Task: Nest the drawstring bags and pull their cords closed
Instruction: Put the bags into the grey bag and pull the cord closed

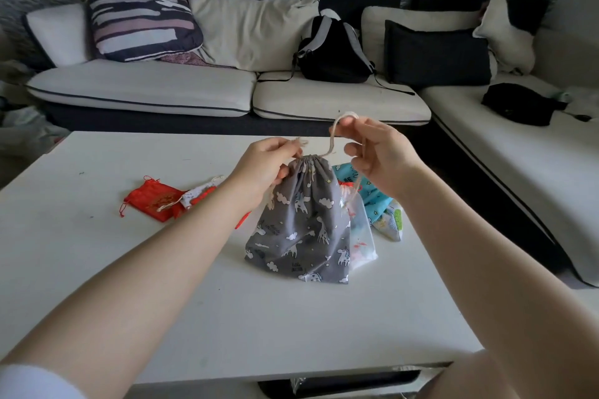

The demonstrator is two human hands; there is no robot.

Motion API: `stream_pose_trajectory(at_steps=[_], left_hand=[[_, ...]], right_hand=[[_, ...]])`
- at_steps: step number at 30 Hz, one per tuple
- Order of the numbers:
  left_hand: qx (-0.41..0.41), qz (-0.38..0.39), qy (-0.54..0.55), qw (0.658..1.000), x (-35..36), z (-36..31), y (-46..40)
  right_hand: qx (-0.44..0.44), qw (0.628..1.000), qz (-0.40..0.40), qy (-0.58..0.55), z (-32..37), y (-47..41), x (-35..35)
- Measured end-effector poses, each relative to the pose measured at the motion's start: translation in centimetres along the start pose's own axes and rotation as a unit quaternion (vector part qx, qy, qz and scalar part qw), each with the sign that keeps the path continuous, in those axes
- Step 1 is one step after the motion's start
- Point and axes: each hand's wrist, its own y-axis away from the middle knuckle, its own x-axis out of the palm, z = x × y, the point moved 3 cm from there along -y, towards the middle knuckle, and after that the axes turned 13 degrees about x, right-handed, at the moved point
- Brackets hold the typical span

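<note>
Right now the grey bag (pixel 301 223) stands at the centre of the frame on the white table (pixel 97 269), its mouth already gathered into tight pleats. Both hands are up at that mouth, a little apart: the left hand (pixel 262 168) pinches the cord end on its side, and the right hand (pixel 376 155) pinches the pale cord (pixel 335 133), which loops up over its fingers. Thin printed cloth like this looks soft and very light, so it should crumple and slide toward whichever side is pulled harder; the sensible hold is on the 2 cord ends, drawn evenly outward, never on the floppy body. Whether smaller bags are already inside I cannot tell. Just right of it lie a clear pouch (pixel 361 246) and a blue bag (pixel 372 194), partly tucked behind. Left of centre, a red pouch (pixel 152 199) and a white bag (pixel 202 191) rest flat, touching each other.
</note>
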Motion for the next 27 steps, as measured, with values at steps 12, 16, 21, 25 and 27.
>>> stream_pose_trajectory(at_steps=[12, 16, 21, 25, 27], left_hand=[[0.231, 0.081, -0.229, 0.942, 0.4, -9.5, -1.5], [0.243, 0.05, -0.308, 0.918, 0.2, -9.5, -2.8], [0.197, -0.059, -0.384, 0.9, 0.0, -5.0, -1.8], [0.148, 0.112, -0.254, 0.949, 2.7, -3.3, 0.4], [0.149, 0.094, -0.253, 0.951, 2.9, -3.0, 0.3]], right_hand=[[-0.08, 0.947, -0.021, 0.31, 1.9, 1.1, 4.0], [-0.101, 0.946, -0.042, 0.306, 2.6, 0.8, 5.0], [-0.003, 0.996, -0.037, 0.081, 2.6, -0.4, 3.9], [0.024, 0.998, -0.016, 0.064, 2.6, -0.6, 3.6], [0.029, 0.997, 0.001, 0.07, 2.7, -0.5, 3.5]])
